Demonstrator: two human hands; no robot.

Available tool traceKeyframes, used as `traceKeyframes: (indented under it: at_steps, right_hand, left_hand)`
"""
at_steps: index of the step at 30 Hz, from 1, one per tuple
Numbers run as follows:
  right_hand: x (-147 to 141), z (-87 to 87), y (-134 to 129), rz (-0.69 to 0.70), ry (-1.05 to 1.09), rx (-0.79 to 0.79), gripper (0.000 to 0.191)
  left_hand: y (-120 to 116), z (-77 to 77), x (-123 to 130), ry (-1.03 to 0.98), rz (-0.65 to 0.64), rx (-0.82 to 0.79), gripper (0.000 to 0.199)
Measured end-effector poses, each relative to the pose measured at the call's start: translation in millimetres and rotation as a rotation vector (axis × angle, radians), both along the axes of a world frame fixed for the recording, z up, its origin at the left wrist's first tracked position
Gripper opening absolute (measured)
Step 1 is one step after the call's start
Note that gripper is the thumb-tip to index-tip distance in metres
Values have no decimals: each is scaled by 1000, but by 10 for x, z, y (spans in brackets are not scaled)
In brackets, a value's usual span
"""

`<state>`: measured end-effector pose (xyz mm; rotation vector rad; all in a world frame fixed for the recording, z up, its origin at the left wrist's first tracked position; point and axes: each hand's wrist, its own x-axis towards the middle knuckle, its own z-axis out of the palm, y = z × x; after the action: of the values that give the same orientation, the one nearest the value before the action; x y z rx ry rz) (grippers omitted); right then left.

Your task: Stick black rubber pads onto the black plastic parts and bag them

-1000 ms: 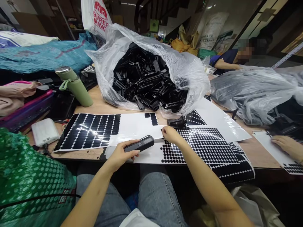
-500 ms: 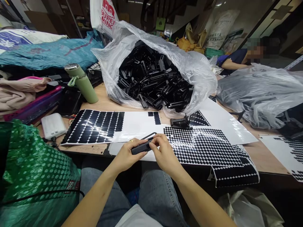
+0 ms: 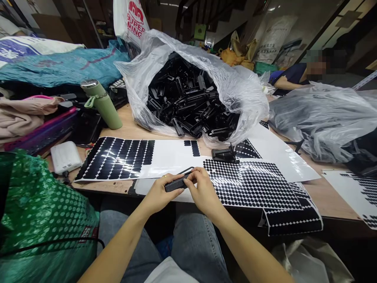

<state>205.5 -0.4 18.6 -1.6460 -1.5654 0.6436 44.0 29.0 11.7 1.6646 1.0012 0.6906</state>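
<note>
Right hand (image 3: 204, 192) has reached the black part (image 3: 174, 184), partly hiding dotted sheet (image 3: 253, 182).

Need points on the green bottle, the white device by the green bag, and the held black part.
green bottle (image 3: 107, 111), head view, middle of its body
white device (image 3: 66, 157), head view, its top face
black part (image 3: 174, 183), head view, its ribbed-looking side

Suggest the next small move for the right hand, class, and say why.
Probably a gentle press with the fingertips of the right hand on the black part: the left hand steadies one end, and the right fingers bunch at the other, though they hide the spot beneath.
</note>
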Motion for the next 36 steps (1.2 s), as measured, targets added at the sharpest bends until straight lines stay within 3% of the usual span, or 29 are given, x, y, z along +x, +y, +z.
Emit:
traceKeyframes:
  at_steps: [2,4,8,10,13,17,21,24,27,30,36]
  right_hand:
    - [78,-64,328,-106,-66,18,14]
    - [166,-130,773,-219,-110,-79,19]
    - [243,-270,1572,-281,-105,-209,25]
    - [225,-354,1772,-310,-91,-277,30]
    - [206,-468,1853,-333,-58,-358,33]
    - [241,-467,1819,-322,35,-412,30]
    - [218,-282,1658,-263,197,-381,22]
    - [143,-106,1295,-163,328,-336,17]
    - [78,60,771,-10,481,-325,18]
    - [29,187,332,169,800,-403,23]
    - [-64,179,63,162,851,-365,26]
  left_hand:
    - [39,-27,0,-12,55,-56,43]
    - [70,-17,-9,-19,80,-85,45]
    - [81,75,-74,6,86,-81,45]
    - [74,111,-128,31,107,-83,44]
    - [75,123,-216,44,137,-97,46]
    - [104,101,-320,48,169,-133,48]
    - [133,104,-423,29,193,-180,53]
    - [142,123,-503,-2,193,-203,55]
    - [141,138,-555,4,152,-192,52]
    - [127,153,-561,20,94,-105,45]
    - [41,212,-530,65,6,43,38]
